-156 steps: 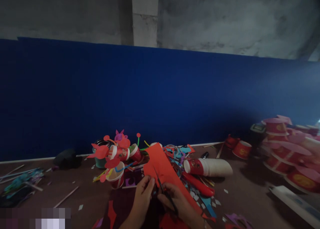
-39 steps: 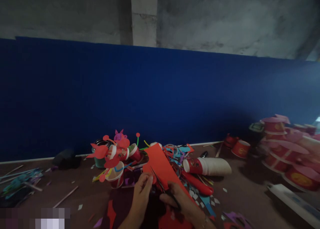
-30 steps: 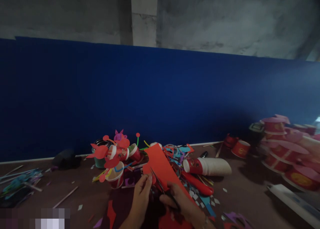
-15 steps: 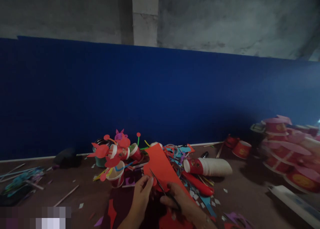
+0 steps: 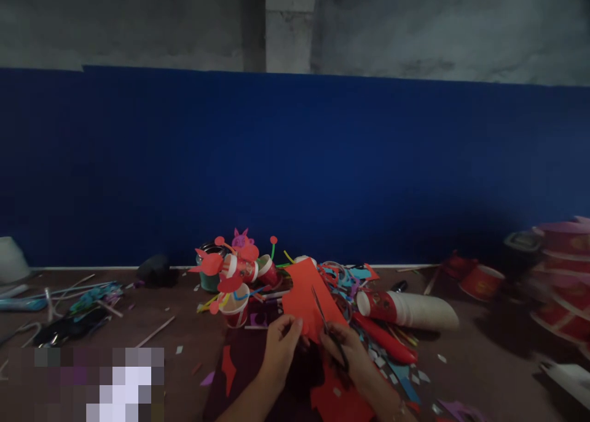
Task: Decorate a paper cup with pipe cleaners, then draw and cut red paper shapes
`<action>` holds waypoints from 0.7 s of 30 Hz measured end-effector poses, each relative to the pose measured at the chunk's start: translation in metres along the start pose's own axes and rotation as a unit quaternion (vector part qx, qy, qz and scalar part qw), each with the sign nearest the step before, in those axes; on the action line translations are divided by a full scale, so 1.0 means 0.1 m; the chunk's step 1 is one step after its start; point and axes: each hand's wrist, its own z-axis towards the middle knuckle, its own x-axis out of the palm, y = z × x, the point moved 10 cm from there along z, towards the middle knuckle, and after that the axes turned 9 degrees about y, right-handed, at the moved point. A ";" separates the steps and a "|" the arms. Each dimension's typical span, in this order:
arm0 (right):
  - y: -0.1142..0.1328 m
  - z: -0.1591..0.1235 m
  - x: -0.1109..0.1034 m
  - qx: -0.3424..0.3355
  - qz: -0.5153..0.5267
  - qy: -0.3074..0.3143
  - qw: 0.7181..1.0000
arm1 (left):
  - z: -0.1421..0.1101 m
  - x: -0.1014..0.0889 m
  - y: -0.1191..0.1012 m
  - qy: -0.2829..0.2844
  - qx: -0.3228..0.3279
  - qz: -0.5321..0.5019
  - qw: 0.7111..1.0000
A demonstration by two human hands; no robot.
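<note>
My left hand [image 5: 284,339] is closed, with thumb and forefinger pinching a small bit of red paper [image 5: 305,327] whose outline blends into the sheet behind. To its right, my right hand [image 5: 348,351] grips scissors [image 5: 319,304] by their dark handles. Their slim blades point up and away, over a large red paper sheet [image 5: 308,282], and look nearly closed. The blades are apart from my left fingertips. Below my hands lies more red paper [image 5: 338,397] on a dark mat [image 5: 239,373].
Decorated red paper cups [image 5: 236,311] stand behind at left. A stack of cups [image 5: 415,309] lies on its side at right, near a long red object [image 5: 389,342]. Paper scraps and straws litter the brown table [image 5: 465,379]. A blue panel [image 5: 295,164] rises behind.
The view has turned left, so everything sits further right in it. The scissors' blades have moved away from my left fingertips. Both hands keep their grip.
</note>
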 end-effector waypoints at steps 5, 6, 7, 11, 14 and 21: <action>0.06 -0.03 -0.08 -0.019 0.007 -0.042 0.999 | 0.00 0.00 0.01 -0.007 -0.005 -0.018 1.000; 0.09 -0.05 -0.08 -0.020 0.012 -0.046 0.999 | 0.00 0.00 0.02 -0.006 -0.006 -0.022 1.000; 0.12 -0.07 -0.08 -0.023 0.023 -0.047 0.998 | 0.00 0.00 0.02 -0.004 -0.008 -0.025 1.000; 0.17 -0.10 -0.11 -0.053 0.106 -0.067 0.991 | -0.01 0.02 0.07 0.007 -0.023 -0.032 0.999; 0.16 -0.09 -0.15 -0.075 0.143 -0.078 0.984 | -0.01 0.07 0.13 0.026 -0.042 -0.040 0.998; 0.13 -0.11 -0.25 -0.089 0.167 -0.099 0.977 | -0.02 0.06 0.19 0.032 -0.066 -0.087 0.994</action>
